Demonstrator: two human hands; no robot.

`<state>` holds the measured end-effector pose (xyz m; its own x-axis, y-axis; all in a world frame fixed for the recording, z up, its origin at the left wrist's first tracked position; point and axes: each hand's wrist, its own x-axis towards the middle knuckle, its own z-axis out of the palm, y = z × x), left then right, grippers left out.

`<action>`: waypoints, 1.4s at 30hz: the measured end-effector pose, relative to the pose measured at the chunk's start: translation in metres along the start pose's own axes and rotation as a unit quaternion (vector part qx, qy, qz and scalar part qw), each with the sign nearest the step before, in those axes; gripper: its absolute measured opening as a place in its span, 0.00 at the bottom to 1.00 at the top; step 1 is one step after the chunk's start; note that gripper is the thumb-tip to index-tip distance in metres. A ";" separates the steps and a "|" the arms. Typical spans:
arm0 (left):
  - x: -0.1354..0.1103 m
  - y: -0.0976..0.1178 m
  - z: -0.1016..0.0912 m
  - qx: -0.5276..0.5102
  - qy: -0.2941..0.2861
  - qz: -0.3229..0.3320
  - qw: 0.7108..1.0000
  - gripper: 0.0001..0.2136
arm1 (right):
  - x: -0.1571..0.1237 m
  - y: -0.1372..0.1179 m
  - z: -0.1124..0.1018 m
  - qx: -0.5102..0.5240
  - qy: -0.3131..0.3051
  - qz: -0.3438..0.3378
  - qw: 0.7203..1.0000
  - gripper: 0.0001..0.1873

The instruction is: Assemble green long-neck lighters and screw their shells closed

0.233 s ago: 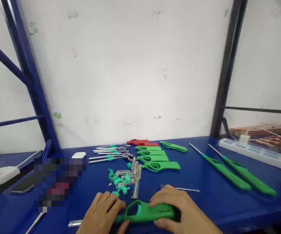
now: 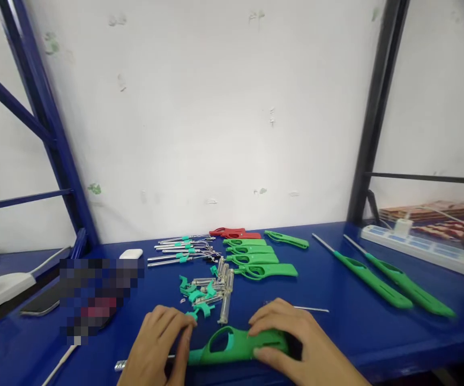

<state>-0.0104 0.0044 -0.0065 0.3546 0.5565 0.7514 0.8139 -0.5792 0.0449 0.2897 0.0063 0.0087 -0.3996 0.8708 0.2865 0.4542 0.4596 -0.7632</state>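
A green utility lighter (image 2: 238,346) lies level at the table's front edge, its metal tube (image 2: 120,365) pointing left. My right hand (image 2: 296,338) grips the rear of its green body, thumb below and fingers over the top. My left hand (image 2: 157,343) is closed around the tube in front of the handle, covering most of it; only the tip and a short stretch show. Just beyond lie teal plastic triggers (image 2: 203,309) and clear fuel tanks (image 2: 224,305) in a loose pile. A thin metal rod (image 2: 311,309) lies behind my right hand, partly hidden.
Metal tubes with wires (image 2: 170,260) lie at the back left. Green handle shells (image 2: 276,271) and red ones (image 2: 236,234) are beside them. Two whole green lighters (image 2: 372,281) rest at the right, near a white power strip (image 2: 420,246). A phone (image 2: 41,300) lies left.
My left hand has slid slightly left along the lighter, away from the handle, and its thumb has come up. My right hand keeps its hold.
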 end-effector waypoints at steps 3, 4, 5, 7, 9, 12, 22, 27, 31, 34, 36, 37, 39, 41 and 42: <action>-0.006 -0.007 0.004 0.010 -0.017 -0.040 0.999 0.07 | 0.000 0.003 0.000 0.022 0.038 -0.026 0.999 0.09; -0.008 -0.010 0.007 0.024 -0.022 -0.044 0.998 0.08 | 0.000 0.004 0.000 0.026 0.046 -0.032 0.998 0.11; -0.009 -0.011 0.009 0.038 -0.023 -0.046 0.998 0.09 | 0.000 0.005 0.000 0.028 0.050 -0.036 0.998 0.13; -0.010 -0.014 0.014 0.057 -0.030 -0.052 0.997 0.12 | 0.000 0.005 0.001 0.031 0.053 -0.039 0.997 0.14; -0.010 -0.015 0.017 0.064 -0.041 -0.056 0.996 0.14 | 0.000 0.005 0.002 0.034 0.057 -0.040 0.997 0.14; -0.009 -0.014 0.019 0.068 -0.054 -0.064 0.994 0.15 | 0.001 0.006 0.003 0.034 0.062 -0.038 0.997 0.15; -0.009 -0.013 0.015 0.051 -0.060 -0.076 0.994 0.16 | 0.002 0.010 0.003 0.037 0.067 -0.042 0.996 0.15; 0.010 -0.032 0.005 0.047 -0.128 -0.130 0.982 0.22 | 0.002 0.009 0.003 0.030 0.082 -0.039 0.995 0.16; 0.030 -0.046 -0.001 0.037 -0.177 -0.119 0.976 0.25 | 0.001 0.007 0.002 0.028 0.093 -0.029 0.995 0.18; 0.036 -0.047 0.001 0.045 -0.204 -0.115 0.971 0.25 | 0.001 0.006 0.003 0.026 0.101 -0.022 0.994 0.19; 0.038 -0.043 0.003 0.060 -0.218 -0.119 0.967 0.25 | 0.001 0.006 0.003 0.025 0.100 -0.020 0.994 0.19; 0.039 -0.041 0.004 0.068 -0.224 -0.121 0.965 0.25 | 0.001 0.006 0.003 0.026 0.100 -0.019 0.994 0.19; 0.042 -0.037 0.005 0.082 -0.235 -0.123 0.961 0.24 | 0.001 0.005 0.002 0.027 0.101 -0.017 0.994 0.19; 0.046 -0.034 0.004 0.095 -0.243 -0.123 0.957 0.24 | 0.001 0.004 0.002 0.027 0.102 -0.015 0.994 0.19; 0.048 -0.033 0.004 0.100 -0.248 -0.123 0.956 0.24 | 0.001 0.003 0.001 0.028 0.104 -0.016 0.994 0.19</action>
<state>-0.0186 0.0530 0.0255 0.2758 0.9039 0.3270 0.9548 -0.2969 0.0154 0.2897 0.0078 0.0060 -0.2367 0.8763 0.4196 0.3965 0.4814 -0.7817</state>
